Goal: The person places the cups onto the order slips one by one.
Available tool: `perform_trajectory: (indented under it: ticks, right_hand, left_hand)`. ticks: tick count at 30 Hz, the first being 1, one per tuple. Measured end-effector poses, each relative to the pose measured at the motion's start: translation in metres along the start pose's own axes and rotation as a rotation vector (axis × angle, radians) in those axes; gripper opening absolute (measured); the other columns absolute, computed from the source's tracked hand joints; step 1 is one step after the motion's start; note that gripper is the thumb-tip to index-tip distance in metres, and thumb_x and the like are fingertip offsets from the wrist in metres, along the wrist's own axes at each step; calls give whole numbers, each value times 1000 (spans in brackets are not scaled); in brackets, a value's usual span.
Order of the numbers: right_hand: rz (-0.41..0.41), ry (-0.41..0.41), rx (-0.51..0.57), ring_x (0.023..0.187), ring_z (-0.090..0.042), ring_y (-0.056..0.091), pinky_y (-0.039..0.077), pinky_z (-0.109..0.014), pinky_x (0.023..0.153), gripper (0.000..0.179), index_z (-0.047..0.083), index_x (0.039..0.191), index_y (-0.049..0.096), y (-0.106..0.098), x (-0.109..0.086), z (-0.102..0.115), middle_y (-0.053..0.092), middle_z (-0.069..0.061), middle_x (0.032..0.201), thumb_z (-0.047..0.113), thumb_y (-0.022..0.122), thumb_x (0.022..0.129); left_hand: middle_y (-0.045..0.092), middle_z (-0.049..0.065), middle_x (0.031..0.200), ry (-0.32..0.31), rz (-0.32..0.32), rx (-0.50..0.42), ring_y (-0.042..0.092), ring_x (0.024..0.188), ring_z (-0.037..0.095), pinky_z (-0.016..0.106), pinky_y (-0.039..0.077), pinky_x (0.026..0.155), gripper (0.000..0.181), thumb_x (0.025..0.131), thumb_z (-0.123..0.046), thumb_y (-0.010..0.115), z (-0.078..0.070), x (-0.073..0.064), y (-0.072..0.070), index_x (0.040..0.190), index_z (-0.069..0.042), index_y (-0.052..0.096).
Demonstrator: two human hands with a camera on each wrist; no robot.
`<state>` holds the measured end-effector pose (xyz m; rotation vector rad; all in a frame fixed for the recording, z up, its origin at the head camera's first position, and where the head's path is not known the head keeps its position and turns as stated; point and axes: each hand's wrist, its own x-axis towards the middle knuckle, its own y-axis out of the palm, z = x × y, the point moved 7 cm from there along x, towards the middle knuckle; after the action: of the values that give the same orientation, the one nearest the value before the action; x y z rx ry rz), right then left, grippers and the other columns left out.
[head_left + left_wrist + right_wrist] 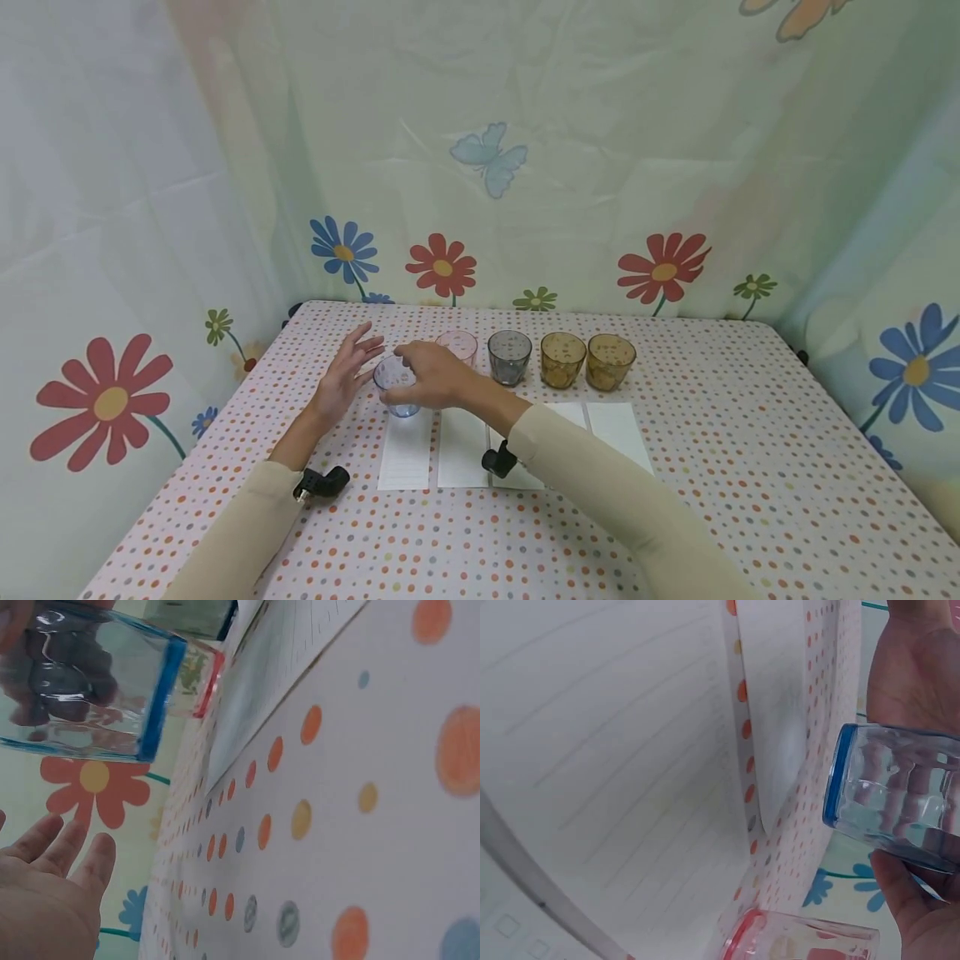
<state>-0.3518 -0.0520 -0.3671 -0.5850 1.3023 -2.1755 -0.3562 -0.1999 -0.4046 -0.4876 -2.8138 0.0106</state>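
Note:
A clear, bluish glass tumbler (392, 373) is in my right hand (438, 377), with thumb and fingers around its side near the rim. In the left wrist view the tumbler (124, 697) stands off the tablecloth, its thick blue base facing down. My left hand (345, 379) is just left of it, fingers extended and spread, holding nothing. The right wrist view shows the same tumbler (900, 791) between both hands, with a pink tumbler (802, 937) close by.
Behind the sheets stand a pink tumbler (459, 346), a grey tumbler (510, 358) and two amber tumblers (562, 362) in a row. Several white lined paper sheets (405, 462) lie side by side on the dotted tablecloth (720, 450). A floral curtain (570, 217) hangs behind.

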Motion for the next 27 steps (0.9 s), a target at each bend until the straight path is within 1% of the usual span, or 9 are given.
perform_trajectory:
  ticks: [4, 8, 11, 15, 19, 23, 25, 27]
  right_hand:
    - [13, -5, 12, 123, -24, 59, 50, -43, 101, 85, 5, 150, 46, 5, -7, -3, 62, -11, 137, 56, 70, 86]
    - [30, -12, 9, 123, -22, 60, 50, -41, 102, 87, 5, 149, 47, 13, -12, -6, 63, -8, 136, 59, 70, 85]
    - [29, -32, -7, 122, -22, 60, 50, -40, 102, 88, 5, 148, 48, 17, -15, -6, 64, -8, 133, 62, 70, 85]
    - [18, -65, -13, 122, -22, 60, 49, -40, 102, 86, 3, 146, 49, 21, -16, -6, 64, -9, 132, 60, 71, 85]
    - [16, -73, -8, 122, -22, 60, 49, -39, 102, 85, 3, 146, 49, 22, -18, -7, 64, -10, 132, 58, 73, 85]
    - [7, -82, -6, 120, -22, 60, 50, -38, 101, 86, 4, 145, 50, 22, -20, -8, 64, -10, 132, 59, 73, 84]
    - [-1, -92, -1, 120, -22, 61, 50, -38, 100, 87, 3, 145, 50, 21, -22, -7, 64, -11, 131, 59, 75, 83]
    - [-5, -97, 2, 119, -23, 61, 50, -38, 100, 89, 3, 145, 50, 21, -24, -7, 64, -10, 131, 61, 75, 82]
  left_hand:
    - [17, 28, 162, 23, 18, -2, 15, 151, 46, 67, 9, 119, 62, 106, -24, 28, -4, -2, 4, 162, -9, 6]
    - [17, 30, 162, 58, 64, -15, 14, 151, 47, 68, 10, 118, 63, 104, -16, 29, -8, -5, 10, 162, -8, 6]
    - [15, 31, 162, 83, 110, -26, 12, 151, 48, 69, 9, 118, 67, 100, -10, 30, -8, -8, 14, 162, -7, 5]
    - [14, 29, 163, 88, 151, -43, 11, 151, 48, 67, 11, 118, 71, 98, -5, 33, -3, -12, 17, 162, -9, 4]
    - [16, 23, 164, 83, 164, -37, 13, 151, 47, 65, 13, 119, 73, 99, -7, 40, -2, -16, 20, 163, -13, 6]
    - [18, 22, 164, 76, 164, -7, 15, 151, 47, 66, 14, 118, 74, 99, -8, 43, -3, -18, 21, 163, -15, 7]
    - [19, 23, 163, 77, 167, 9, 16, 150, 48, 68, 14, 117, 75, 98, -7, 43, -3, -19, 21, 163, -13, 7]
    - [20, 24, 163, 82, 174, 24, 17, 149, 50, 64, 20, 117, 75, 98, -5, 46, -3, -20, 20, 163, -11, 7]
